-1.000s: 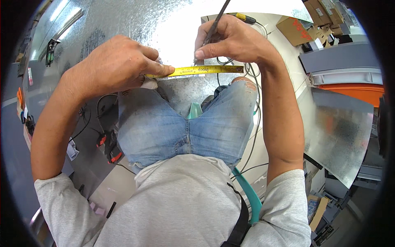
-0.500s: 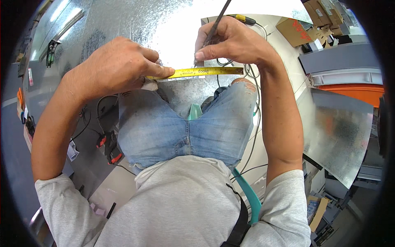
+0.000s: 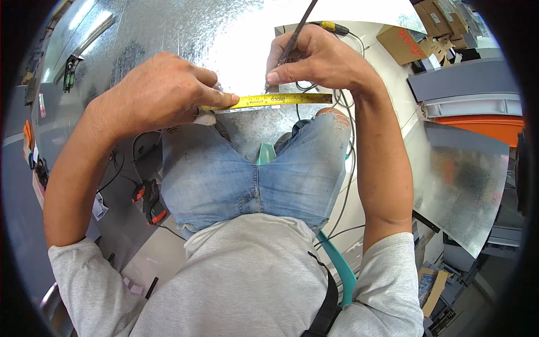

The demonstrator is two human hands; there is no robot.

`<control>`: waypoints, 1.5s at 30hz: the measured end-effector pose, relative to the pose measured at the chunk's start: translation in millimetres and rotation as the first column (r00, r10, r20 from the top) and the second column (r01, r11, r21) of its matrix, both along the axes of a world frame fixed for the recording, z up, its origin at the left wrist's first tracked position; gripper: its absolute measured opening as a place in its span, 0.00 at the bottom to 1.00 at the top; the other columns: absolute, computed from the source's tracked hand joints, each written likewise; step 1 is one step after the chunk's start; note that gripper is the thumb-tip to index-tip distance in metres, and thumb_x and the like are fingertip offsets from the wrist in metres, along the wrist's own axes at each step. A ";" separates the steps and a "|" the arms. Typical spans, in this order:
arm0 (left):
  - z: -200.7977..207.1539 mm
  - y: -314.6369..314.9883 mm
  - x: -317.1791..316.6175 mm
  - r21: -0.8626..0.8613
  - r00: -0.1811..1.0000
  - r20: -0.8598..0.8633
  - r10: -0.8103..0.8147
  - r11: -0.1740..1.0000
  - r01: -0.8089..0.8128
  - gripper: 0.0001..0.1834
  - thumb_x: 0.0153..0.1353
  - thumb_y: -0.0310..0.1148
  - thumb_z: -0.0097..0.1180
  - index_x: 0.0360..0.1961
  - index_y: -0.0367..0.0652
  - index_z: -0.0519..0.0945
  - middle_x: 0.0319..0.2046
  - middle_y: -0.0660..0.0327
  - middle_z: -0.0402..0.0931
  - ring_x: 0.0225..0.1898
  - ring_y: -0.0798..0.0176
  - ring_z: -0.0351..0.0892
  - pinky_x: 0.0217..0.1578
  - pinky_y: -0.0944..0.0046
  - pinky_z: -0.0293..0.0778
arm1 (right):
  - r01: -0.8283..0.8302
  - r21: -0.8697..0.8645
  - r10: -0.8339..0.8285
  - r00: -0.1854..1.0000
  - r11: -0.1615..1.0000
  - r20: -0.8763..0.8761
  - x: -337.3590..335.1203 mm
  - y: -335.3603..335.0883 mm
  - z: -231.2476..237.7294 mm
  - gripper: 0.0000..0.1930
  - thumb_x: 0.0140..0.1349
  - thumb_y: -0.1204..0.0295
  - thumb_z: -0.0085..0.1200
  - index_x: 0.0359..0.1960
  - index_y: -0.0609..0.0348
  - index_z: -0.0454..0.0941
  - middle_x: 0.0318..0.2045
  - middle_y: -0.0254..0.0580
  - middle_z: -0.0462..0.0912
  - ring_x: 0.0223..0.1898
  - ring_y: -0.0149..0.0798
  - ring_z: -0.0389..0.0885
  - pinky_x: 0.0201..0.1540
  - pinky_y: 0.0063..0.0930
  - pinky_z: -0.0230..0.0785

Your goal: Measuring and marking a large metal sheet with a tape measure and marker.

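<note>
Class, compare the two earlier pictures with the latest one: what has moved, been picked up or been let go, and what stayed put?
Nothing visibly changed. The left hand still pins the yellow tape measure flat on the shiny metal sheet, and the right hand still holds the thin marking tool with its tip down at the tape's edge.

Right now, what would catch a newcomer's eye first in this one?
The yellow tape measure stretched across the shiny metal sheet, pinned at its left end by the left hand. The right hand holds a thin dark marking tool just above the tape.
</note>
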State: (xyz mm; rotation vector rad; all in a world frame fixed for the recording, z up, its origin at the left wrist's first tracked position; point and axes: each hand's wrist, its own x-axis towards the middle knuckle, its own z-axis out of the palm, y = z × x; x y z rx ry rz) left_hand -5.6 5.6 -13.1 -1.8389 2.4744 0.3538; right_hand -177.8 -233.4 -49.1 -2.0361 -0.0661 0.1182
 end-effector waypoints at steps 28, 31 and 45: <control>-1.9 -2.1 1.2 -0.034 0.999 -0.018 -0.029 0.999 0.028 0.26 0.55 0.35 0.70 0.58 0.61 0.88 0.33 0.62 0.83 0.34 0.55 0.86 0.34 0.54 0.80 | -0.006 -0.039 0.006 1.000 0.999 0.007 0.3 0.4 0.1 0.11 0.63 0.66 0.72 0.37 0.62 0.88 0.29 0.34 0.86 0.34 0.30 0.82 0.41 0.28 0.73; -1.6 -2.6 1.2 -0.026 0.999 -0.042 -0.024 0.999 0.023 0.27 0.54 0.35 0.71 0.58 0.60 0.88 0.33 0.62 0.83 0.34 0.54 0.86 0.34 0.54 0.80 | 0.006 -0.062 -0.008 0.999 0.998 -0.033 0.0 1.8 4.2 0.11 0.63 0.66 0.72 0.37 0.62 0.88 0.29 0.34 0.86 0.34 0.30 0.82 0.41 0.28 0.73; -1.9 -1.8 0.0 -0.034 1.000 -0.004 -0.023 0.999 0.023 0.25 0.56 0.38 0.72 0.58 0.61 0.88 0.33 0.63 0.84 0.33 0.57 0.86 0.34 0.56 0.80 | -0.002 -0.136 -0.003 0.999 0.991 -0.039 4.1 9.5 19.4 0.14 0.60 0.65 0.74 0.37 0.64 0.87 0.28 0.37 0.87 0.31 0.30 0.83 0.38 0.29 0.74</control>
